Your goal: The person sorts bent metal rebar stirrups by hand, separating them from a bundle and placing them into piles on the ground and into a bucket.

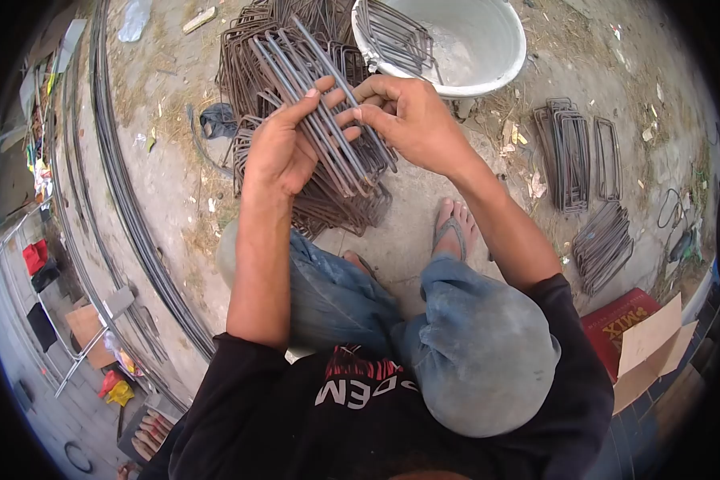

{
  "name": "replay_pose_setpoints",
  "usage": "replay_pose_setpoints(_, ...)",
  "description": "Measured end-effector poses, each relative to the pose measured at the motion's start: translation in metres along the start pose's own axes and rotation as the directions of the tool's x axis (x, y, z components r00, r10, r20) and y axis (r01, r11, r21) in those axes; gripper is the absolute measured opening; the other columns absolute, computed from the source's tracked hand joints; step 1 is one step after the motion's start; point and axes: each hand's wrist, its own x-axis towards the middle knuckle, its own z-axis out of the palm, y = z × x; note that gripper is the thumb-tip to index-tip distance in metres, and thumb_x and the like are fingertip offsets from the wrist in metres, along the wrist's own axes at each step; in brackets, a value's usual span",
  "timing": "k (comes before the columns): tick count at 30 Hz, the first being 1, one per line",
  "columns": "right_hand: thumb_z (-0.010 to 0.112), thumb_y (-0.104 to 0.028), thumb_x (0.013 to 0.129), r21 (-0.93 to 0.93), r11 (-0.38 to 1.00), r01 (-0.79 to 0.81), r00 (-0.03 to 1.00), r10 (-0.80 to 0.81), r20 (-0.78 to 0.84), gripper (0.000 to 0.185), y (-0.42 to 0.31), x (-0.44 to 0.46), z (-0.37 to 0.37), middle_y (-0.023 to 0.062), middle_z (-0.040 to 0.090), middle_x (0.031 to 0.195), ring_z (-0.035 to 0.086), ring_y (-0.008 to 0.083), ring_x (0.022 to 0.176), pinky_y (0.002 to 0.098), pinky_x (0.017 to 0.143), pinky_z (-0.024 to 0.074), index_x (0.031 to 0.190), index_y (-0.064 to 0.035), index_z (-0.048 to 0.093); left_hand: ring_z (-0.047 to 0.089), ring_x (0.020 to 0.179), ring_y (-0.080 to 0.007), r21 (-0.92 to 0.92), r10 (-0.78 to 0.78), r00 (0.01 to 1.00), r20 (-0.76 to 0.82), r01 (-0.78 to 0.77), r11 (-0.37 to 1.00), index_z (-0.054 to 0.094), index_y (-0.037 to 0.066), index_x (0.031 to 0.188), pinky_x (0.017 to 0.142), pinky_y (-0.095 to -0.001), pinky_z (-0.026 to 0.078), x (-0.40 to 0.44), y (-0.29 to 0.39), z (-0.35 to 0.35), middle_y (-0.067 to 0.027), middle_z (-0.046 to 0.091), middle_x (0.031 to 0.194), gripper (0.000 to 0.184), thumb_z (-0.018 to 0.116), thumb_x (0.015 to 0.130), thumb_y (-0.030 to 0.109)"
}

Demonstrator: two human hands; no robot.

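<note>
A bundle of bent rectangular metal frames (pixel 322 120) is held up in front of me at the upper middle. My left hand (pixel 286 148) supports it from the left, with the thumb on top and the fingertips showing between the rods. On the bundle's right side, my right hand (pixel 404 120) has its thumb and fingers closed on a rod. Beneath and behind the bundle lies a large heap of similar rusty frames (pixel 244 72), partly hidden by my hands. A white basin (pixel 488 80) at the top holds more frames (pixel 396 40) at its left side.
More frames lie in stacks (pixel 568 156) and a lower pile (pixel 602 246) on the right. Long rods (pixel 124 184) run along the left. An open cardboard box (pixel 656 352) stands beside a red box (pixel 620 320) at lower right. My sandalled foot (pixel 454 228) is below the basin.
</note>
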Motion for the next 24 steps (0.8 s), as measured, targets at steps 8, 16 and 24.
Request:
replay_pose_setpoints(8, 0.068, -0.018, 0.091, -0.255, 0.944, 0.209, 0.974, -0.224, -0.032, 0.028, -0.003, -0.007, 0.007, 0.0167, 0.075, 0.089, 0.073, 0.0221, 0.076, 0.0352, 0.068, 0.0547, 0.111, 0.0018, 0.073, 0.071, 0.102, -0.0300, 0.030, 0.005, 0.999, -0.045, -0.004, 1.000, 0.050, -0.004, 0.137, 0.086, -0.0475, 0.064, 0.010, -0.002, -0.005, -0.0196, 0.067, 0.122, 0.038, 0.055, 0.105, 0.016)
replay_pose_setpoints(16, 0.068, -0.020, 0.092, -0.075, 0.982, -0.175, 0.932, 0.141, -0.335, 0.023, 0.058, -0.038, -0.012, 0.0157, 0.072, 0.079, 0.068, 0.0229, 0.068, 0.0356, 0.066, 0.0532, 0.105, -0.0016, 0.074, 0.070, 0.111, -0.0378, 0.024, 0.161, 0.987, 0.002, -0.161, 0.987, 0.040, -0.004, 0.147, 0.089, -0.0522, 0.064, -0.008, 0.024, -0.020, -0.0265, 0.057, 0.139, 0.051, 0.059, 0.101, 0.004)
replay_pose_setpoints(24, 0.066, -0.022, 0.092, -0.299, 0.906, -0.300, 0.954, 0.285, -0.094, 0.024, 0.179, -0.051, 0.079, 0.0211, 0.074, 0.089, 0.071, 0.0407, 0.087, 0.0504, 0.079, 0.0548, 0.104, -0.0024, 0.073, 0.064, 0.120, -0.0382, 0.075, 0.217, 0.964, -0.155, -0.208, 0.975, 0.033, -0.003, 0.151, 0.096, -0.0548, 0.059, -0.005, 0.030, -0.048, -0.0223, 0.052, 0.148, 0.053, 0.054, 0.103, 0.006)
